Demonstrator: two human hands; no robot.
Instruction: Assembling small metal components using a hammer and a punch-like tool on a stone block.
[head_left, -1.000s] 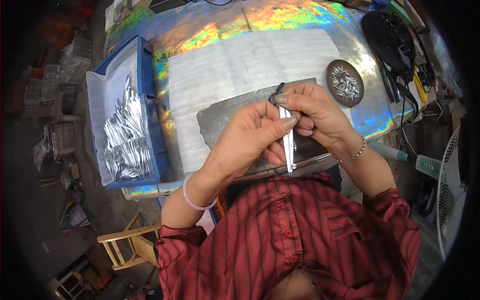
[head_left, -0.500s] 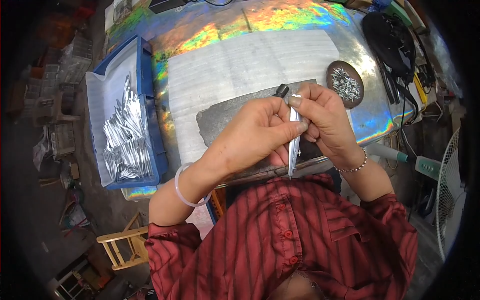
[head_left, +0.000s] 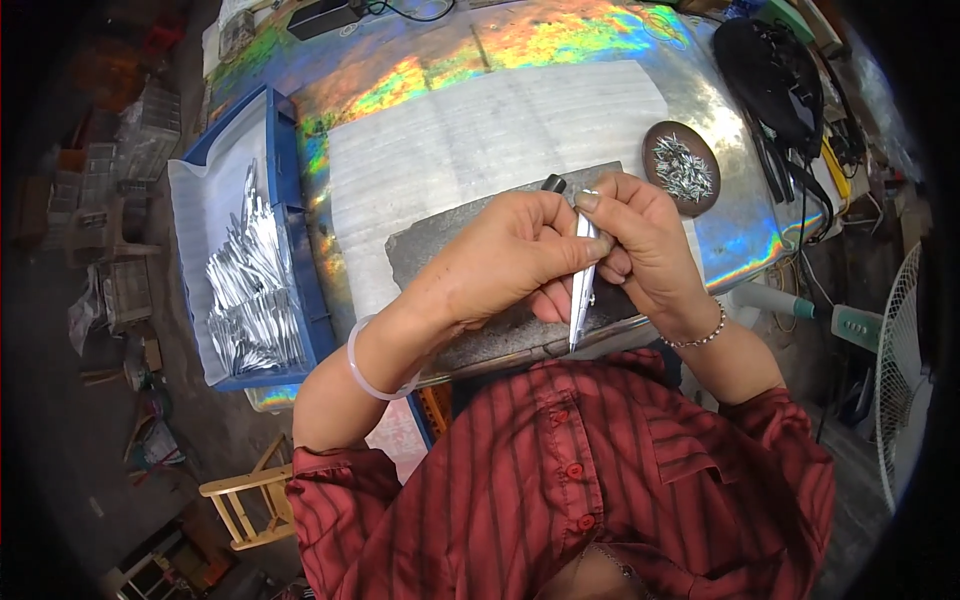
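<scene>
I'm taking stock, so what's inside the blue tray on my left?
Inside the blue tray, a white liner shows, with many slim silver pieces heaped on it. The liner and heap cover the tray's floor; pieces underneath can't be seen.

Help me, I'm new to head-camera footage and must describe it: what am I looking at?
No machine here: just a person's bare hands, seen through a fisheye camera worn on the head, so straight edges look bent. The left hand and right hand together hold a slim, silvery metal tool with a pointed end. On the shiny, rainbow-sheened table lie a white rectangular sheet, a flat grey slab and a round brown dish of small silvery metal pieces. At left, a blue rectangular plastic tray holds many slender silvery pieces.
</scene>
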